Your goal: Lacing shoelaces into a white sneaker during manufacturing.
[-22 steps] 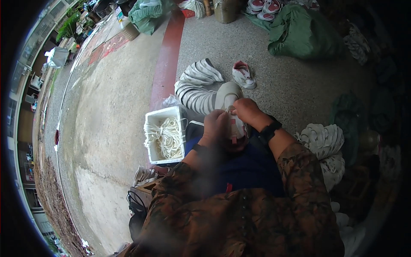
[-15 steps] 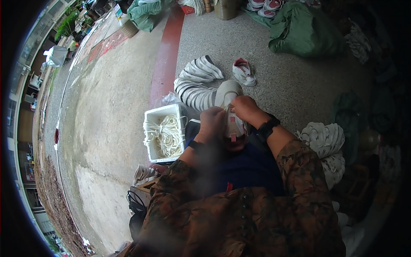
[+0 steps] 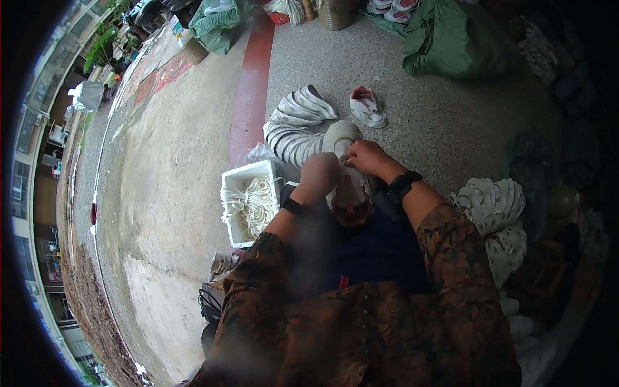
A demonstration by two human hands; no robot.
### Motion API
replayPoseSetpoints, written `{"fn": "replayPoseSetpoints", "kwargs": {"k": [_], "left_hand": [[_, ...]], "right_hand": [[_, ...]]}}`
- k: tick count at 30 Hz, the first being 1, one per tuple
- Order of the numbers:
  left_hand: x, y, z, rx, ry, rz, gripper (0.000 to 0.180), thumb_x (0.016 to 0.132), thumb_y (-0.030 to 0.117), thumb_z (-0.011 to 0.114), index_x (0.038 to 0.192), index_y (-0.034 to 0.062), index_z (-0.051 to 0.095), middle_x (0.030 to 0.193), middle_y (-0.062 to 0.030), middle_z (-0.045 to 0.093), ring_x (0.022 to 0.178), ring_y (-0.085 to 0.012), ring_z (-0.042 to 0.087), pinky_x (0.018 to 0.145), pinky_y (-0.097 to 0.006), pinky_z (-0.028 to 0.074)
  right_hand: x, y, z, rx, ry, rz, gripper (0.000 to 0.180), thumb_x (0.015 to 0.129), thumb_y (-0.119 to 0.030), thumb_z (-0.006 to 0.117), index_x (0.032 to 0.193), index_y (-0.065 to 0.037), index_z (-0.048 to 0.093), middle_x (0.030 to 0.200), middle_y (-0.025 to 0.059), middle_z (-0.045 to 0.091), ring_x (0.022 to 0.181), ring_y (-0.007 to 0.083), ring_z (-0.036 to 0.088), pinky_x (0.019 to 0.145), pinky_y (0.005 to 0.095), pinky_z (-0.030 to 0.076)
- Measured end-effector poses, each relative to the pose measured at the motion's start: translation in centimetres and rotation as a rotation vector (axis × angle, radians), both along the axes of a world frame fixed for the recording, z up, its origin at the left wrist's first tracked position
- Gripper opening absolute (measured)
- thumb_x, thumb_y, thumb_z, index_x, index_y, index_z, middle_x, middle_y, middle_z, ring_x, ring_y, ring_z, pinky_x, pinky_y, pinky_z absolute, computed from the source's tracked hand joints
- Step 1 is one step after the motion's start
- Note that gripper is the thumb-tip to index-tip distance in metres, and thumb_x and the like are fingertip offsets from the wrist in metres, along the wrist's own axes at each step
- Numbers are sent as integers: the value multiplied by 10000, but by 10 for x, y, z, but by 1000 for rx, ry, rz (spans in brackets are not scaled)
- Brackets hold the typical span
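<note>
Leftmost of the cluster, a white rectangular tub (image 3: 240, 187) holds pale laces (image 3: 255, 205). Beside it the left hand (image 3: 320, 175) curls closed on a white shoe (image 3: 347, 184) in the lap; the right hand (image 3: 365, 157) pinches at its top. Farther right lies a white bundle (image 3: 493, 205).

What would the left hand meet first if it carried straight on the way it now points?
The left hand points away from the body, so it would probably meet the folded striped cloth on the floor just beyond the white shoe in both hands; depth is unclear.
</note>
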State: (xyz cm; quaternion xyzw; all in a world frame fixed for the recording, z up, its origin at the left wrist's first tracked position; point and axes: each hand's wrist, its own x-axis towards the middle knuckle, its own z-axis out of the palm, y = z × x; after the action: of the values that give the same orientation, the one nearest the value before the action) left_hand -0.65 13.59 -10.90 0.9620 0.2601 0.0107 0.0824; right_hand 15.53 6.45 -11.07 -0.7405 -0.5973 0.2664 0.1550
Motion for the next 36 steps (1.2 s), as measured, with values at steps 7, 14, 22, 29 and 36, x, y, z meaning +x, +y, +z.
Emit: {"fn": "replayPoseSetpoints", "kwargs": {"k": [7, 14, 22, 29, 36], "left_hand": [[12, 3, 22, -158, 46, 103, 174, 763, 193, 608, 784, 23, 641, 796, -175, 641, 803, -350, 633, 708, -432, 506], [25, 20, 25, -215, 200, 17, 250, 786, 272, 628, 815, 28, 674, 781, -164, 653, 752, -329, 646, 687, -410, 509], [37, 44, 1, -167, 191, -310, 240, 772, 202, 563, 692, 12, 685, 734, -198, 642, 717, -359, 635, 668, -435, 499], [12, 66, -30, -301, 145, -300, 248, 814, 247, 573, 704, 55, 684, 712, -147, 653, 695, -305, 649, 639, -417, 501], [45, 16, 26, -17, 232, -247, 247, 840, 280, 553, 829, 81, 699, 785, -147, 662, 701, -320, 648, 633, -429, 504]], "right_hand": [[-2, -5, 16, -35, 51, -13, 197, 743, -238, 693, 882, -99, 710, 890, 160, 667, 879, 330, 643, 801, 403, 495], [-1, -8, 14, 30, 42, 14, 221, 750, -218, 687, 938, -104, 708, 959, 150, 664, 925, 327, 634, 837, 402, 490], [2, -12, 9, 44, 40, -2, 249, 759, -205, 639, 981, -107, 691, 955, 157, 661, 936, 329, 628, 845, 406, 485], [-6, -5, 19, 27, 45, 31, 251, 767, -224, 647, 983, -104, 689, 971, 158, 660, 947, 330, 627, 851, 406, 484], [8, -16, -3, 131, 90, 14, 224, 748, -199, 633, 936, -86, 680, 943, 171, 650, 917, 346, 623, 801, 412, 489]]}}
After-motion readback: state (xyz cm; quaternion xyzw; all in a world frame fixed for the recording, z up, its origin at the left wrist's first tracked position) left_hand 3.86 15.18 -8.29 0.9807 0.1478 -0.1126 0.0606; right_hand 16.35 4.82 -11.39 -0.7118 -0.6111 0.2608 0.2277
